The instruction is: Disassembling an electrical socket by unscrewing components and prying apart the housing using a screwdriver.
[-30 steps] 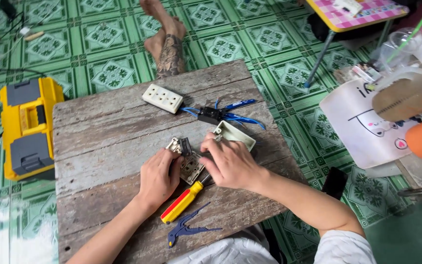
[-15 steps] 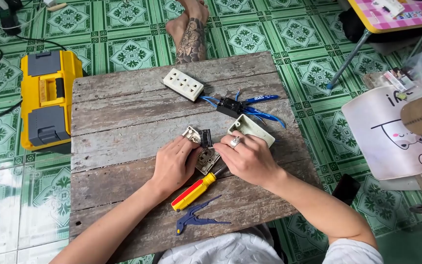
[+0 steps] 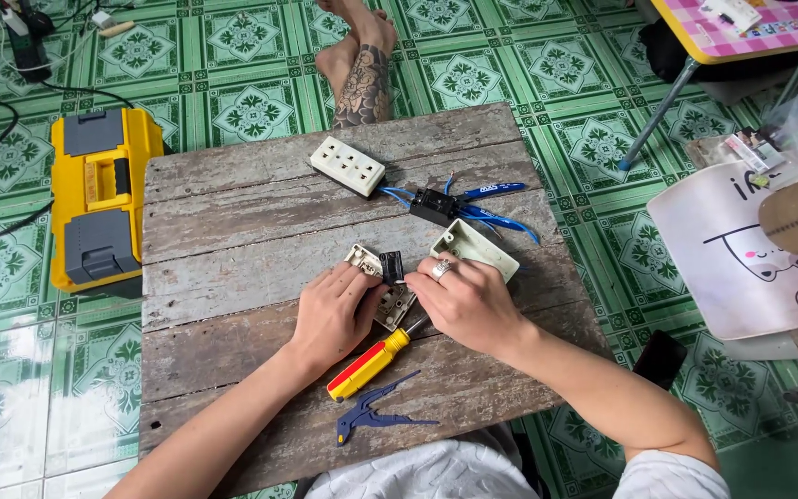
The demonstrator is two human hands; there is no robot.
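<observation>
My left hand (image 3: 334, 314) and my right hand (image 3: 464, 300) meet over a small beige socket plate (image 3: 382, 282) lying on a worn wooden table (image 3: 223, 240). Both hands pinch the plate, and a small black part (image 3: 392, 266) stands up from it between my fingertips. A ring sits on my right hand. A red and yellow screwdriver (image 3: 368, 363) lies just under my hands, its tip hidden beneath them. A beige box shell (image 3: 475, 248) rests beside my right hand.
A white multi-socket strip (image 3: 348, 166) and a black part with blue wires (image 3: 454, 205) lie farther back. Blue pliers (image 3: 376, 418) lie near the front edge. A yellow toolbox (image 3: 103, 208) stands on the green tiled floor at left. Another person's tattooed feet (image 3: 359, 65) are beyond the table.
The camera view has shifted, so the table sits more to the right and lower. My hands stay together on the socket plate with little visible movement.
</observation>
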